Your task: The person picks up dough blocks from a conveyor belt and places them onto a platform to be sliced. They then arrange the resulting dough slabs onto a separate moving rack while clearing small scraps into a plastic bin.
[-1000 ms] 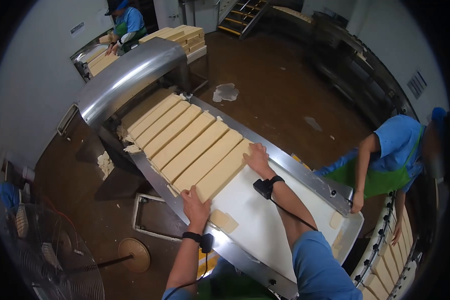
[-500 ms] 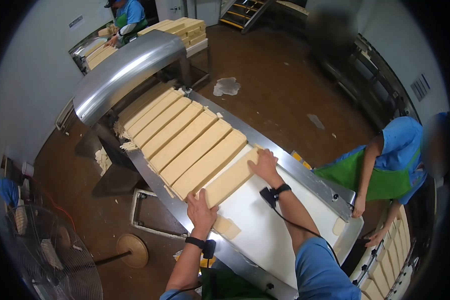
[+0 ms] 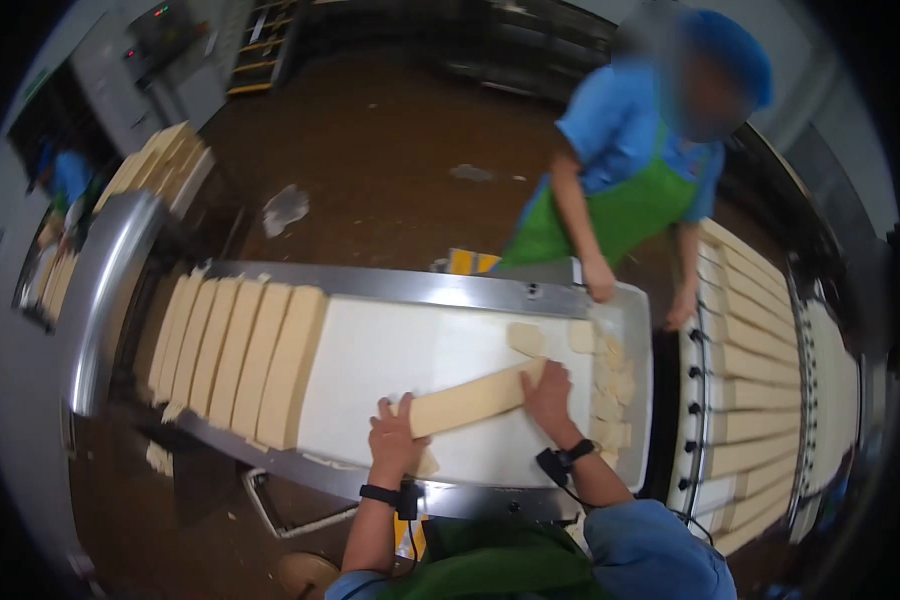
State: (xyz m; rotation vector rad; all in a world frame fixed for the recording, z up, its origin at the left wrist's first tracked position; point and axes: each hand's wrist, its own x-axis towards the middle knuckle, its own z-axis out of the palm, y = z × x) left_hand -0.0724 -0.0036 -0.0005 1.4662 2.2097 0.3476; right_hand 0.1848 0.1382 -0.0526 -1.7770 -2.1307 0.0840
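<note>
**Pale slab (image 3: 475,400) clear of the row, held end to end**

Just above the lower middle of the frame, the left hand (image 3: 394,440) cups the slab's left end with fingers spread, while the right hand (image 3: 548,395) is wrapped around its right end. The slab lies slantwise between them, its right end higher in the frame; whether it touches the white belt (image 3: 370,350) cannot be told. Half a second ago it was only just parted from the row of slabs (image 3: 240,350); now a broad bare stretch of belt lies between, so the separation of this piece looks complete. The row itself stands side by side at centre left, its slabs now nearly upright in the frame rather than slanting.

Right of the hands, at the belt's end, a white tray (image 3: 638,330) holds thin scraps, far more of it visible than before. Beyond, at upper right, a co-worker (image 3: 610,170) rests one hand on the tray's corner area; this person was at the right edge earlier. The rack of slabs (image 3: 750,390) at right also shows more fully.

With the view swung round, the metal hood (image 3: 110,290) sits at far left, and behind it are stacked slabs (image 3: 150,170) and a distant person (image 3: 68,185), blurred.
</note>
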